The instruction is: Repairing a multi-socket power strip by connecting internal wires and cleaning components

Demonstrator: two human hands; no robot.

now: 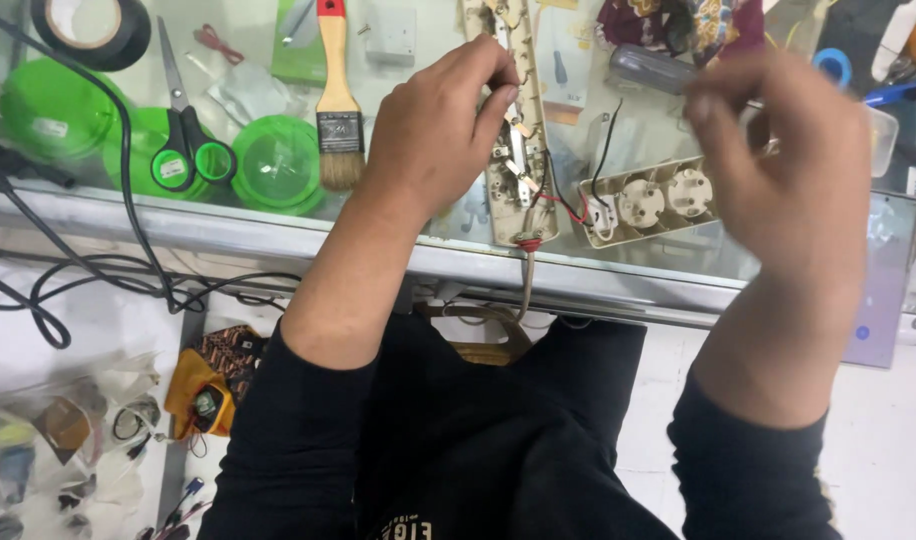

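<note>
While the opened power strip base (519, 150) lay on the glass counter (278, 240) with its long axis running straight away from me, its cord end nearest my body, my left hand (440, 130) sat right on top of it. That hand was the closer one to the work: its fingertips (498, 90) were pinched narrow over the metal contact strips in the upper middle of the base, touching something small there that I could not make out, because my own knuckles hid it. The base stretched both above and below that hand, so the hand covered only the middle part.

My right hand (783, 170) hovered off to the right, raised above the counter and blurred. Its fingers were curled inward, half closed, and I could not tell whether it held anything. Beneath it and slightly to its left lay the strip's cover piece with round sockets (648, 205), tilted across the counter at an angle to the base, joined to it by thin red and black wires (568, 205). A grey cord (526, 285) left the near end of the base and dropped over the counter edge towards me.

Well to the left, apart from both hands, lay a paintbrush with a wooden handle (336, 100), green-handled scissors (183, 140), green round lids (278, 165) and a roll of black tape (90, 28).
</note>
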